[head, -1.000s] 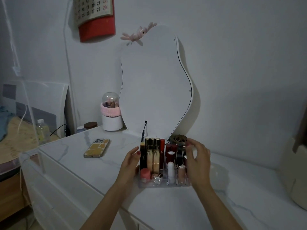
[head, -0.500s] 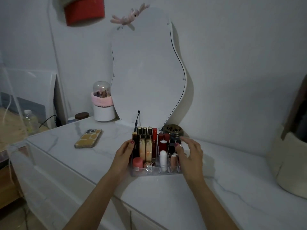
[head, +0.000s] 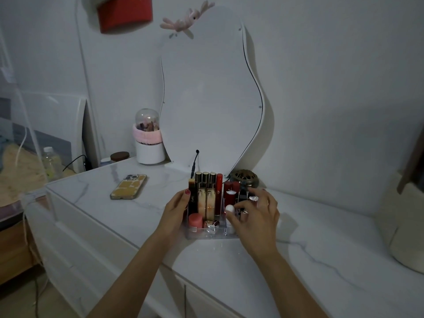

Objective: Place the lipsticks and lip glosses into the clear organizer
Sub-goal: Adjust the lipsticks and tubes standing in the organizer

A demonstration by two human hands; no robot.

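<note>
The clear organizer (head: 207, 235) stands on the white marble dresser top in front of the mirror. It holds several upright lipsticks and lip glosses: black-and-gold tubes (head: 205, 193), a red gloss (head: 219, 191), dark red tubes (head: 230, 193), a pink-capped stick (head: 195, 221) and a white-capped one (head: 230, 208). My left hand (head: 175, 208) presses flat against the organizer's left wall. My right hand (head: 254, 216) covers the right compartments, fingers curled over the tubes there; whether it grips one is hidden.
A phone (head: 129, 187) in a yellow case lies left of the organizer. Behind stand a wavy mirror (head: 211, 99), a white brush holder (head: 149, 145) with pink band and clear dome, a brass lidded pot (head: 244, 177) and a cable. A cream container (head: 406, 232) sits far right.
The camera view has shifted left and down a little. My right hand moved from the organizer's right side to over its right compartments. My left hand stayed on the left wall.
</note>
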